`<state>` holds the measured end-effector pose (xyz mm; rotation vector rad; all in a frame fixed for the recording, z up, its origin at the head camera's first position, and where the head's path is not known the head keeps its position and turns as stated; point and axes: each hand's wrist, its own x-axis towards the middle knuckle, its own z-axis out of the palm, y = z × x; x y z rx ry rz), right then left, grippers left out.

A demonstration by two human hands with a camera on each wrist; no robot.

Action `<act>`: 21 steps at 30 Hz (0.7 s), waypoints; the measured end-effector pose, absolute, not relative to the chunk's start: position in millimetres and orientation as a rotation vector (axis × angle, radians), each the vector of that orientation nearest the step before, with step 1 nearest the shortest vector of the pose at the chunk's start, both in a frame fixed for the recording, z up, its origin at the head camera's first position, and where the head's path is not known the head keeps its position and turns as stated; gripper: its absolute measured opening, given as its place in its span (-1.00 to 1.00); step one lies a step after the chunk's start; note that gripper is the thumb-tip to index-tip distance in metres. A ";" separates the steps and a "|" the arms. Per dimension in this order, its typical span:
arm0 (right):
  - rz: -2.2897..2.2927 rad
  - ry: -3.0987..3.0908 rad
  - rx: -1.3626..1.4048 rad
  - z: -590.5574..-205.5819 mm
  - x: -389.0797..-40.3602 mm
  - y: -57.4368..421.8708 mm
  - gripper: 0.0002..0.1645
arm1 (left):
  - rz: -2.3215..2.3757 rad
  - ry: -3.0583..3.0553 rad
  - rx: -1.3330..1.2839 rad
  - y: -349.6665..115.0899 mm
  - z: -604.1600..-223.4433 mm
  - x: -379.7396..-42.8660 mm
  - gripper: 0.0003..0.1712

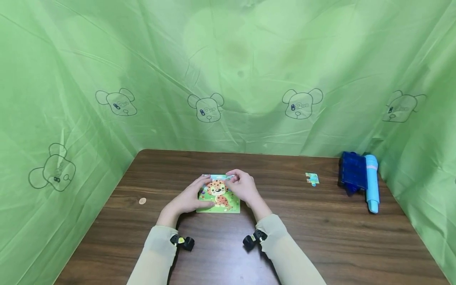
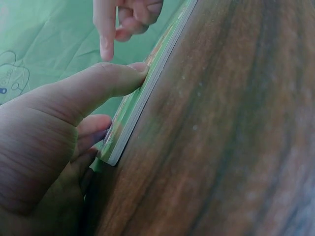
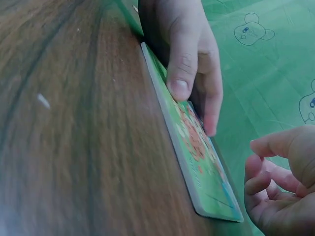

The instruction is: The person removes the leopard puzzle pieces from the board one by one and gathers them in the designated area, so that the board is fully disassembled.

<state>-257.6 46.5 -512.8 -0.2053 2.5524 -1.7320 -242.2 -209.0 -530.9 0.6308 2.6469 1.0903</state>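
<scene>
Head view: the leopard board (image 1: 233, 202) lies on the tabletop (image 1: 303, 237), left hand (image 1: 187, 198) clamping its left side, right hand (image 1: 246, 189) bent over its far right corner; the leopard's head points away, long axis unclear.

Left wrist view: the thumb presses the board's face.

Right wrist view: right fingers curl; whether they pinch anything, I cannot tell.

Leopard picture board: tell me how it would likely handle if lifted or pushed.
The leopard picture board is probably stiff, since its thick edge runs straight. Lying flat on the wood-grain table, it would likely slide rather than roll or tip.
</scene>
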 end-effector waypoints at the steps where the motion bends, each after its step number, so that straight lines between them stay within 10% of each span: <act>1: -1.727 2.555 -0.201 -514.7 -258.2 45.0 -0.66 | 1.091 2.645 0.632 -209.0 -531.4 -242.5 0.14; 21: -1.696 2.434 -0.143 -521.3 -258.2 45.5 -0.56 | 1.110 2.638 0.637 -207.5 -530.5 -242.3 0.12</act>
